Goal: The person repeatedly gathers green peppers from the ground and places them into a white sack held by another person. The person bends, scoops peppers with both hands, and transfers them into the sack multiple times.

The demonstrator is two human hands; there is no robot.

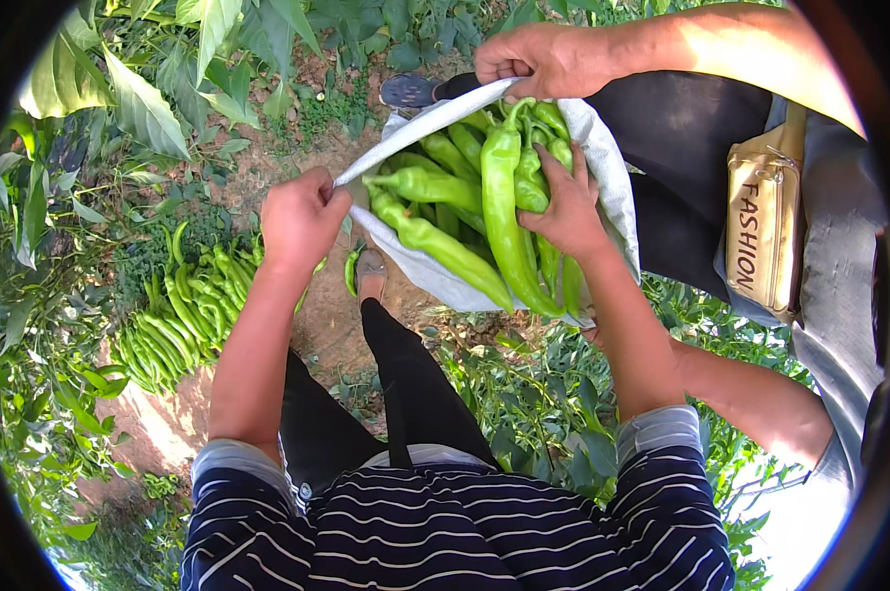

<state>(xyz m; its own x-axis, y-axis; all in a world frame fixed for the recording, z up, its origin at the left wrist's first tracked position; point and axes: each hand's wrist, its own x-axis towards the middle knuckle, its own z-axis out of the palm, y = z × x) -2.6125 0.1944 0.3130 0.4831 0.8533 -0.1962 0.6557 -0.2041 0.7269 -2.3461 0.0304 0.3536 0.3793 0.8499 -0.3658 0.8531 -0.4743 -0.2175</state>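
Observation:
A white woven sack [445, 289] full of long green peppers [500, 185] hangs open-mouthed in front of me. Its rim is pinched between the thumb and fingers of my left hand [304, 214] at the left corner. My right hand [567, 207] lies spread over the peppers on the right side of the opening, fingers apart, touching them; whether it grips one I cannot tell. Another person's hand [548, 59] grasps the sack's far rim. That person's other hand is mostly hidden behind my right forearm, near the sack's lower right edge.
A pile of green peppers [186, 310] lies on bare soil at the left, and one loose pepper [351, 272] is beside my shoe. Leafy plants [142, 103] border the ground. The other person stands at the right, wearing a tan waist bag [762, 221].

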